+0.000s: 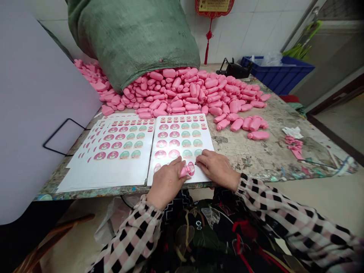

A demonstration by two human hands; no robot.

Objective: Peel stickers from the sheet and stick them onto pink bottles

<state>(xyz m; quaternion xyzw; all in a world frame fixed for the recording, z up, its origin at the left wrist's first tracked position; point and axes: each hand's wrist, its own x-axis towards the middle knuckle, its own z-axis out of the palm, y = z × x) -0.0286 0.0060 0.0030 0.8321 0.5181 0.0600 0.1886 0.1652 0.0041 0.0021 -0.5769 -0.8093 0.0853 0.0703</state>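
My left hand [166,181] is closed around a small pink bottle [185,171] at the near edge of the table. My right hand [216,168] rests on the right sticker sheet [182,146], its fingertips pressed down at a round sticker [191,167] beside the bottle. A second sheet of round pink and green stickers [119,151] lies to the left, on top of more sheets. A large heap of pink bottles [182,93] spills from a green woven sack [131,38] at the back of the table.
A few loose pink bottles [250,125] lie right of the sheets on the worn table [256,155]. Pink scraps [294,144] sit near the right edge. A blue crate [278,74] stands behind. A white board [34,106] leans at the left.
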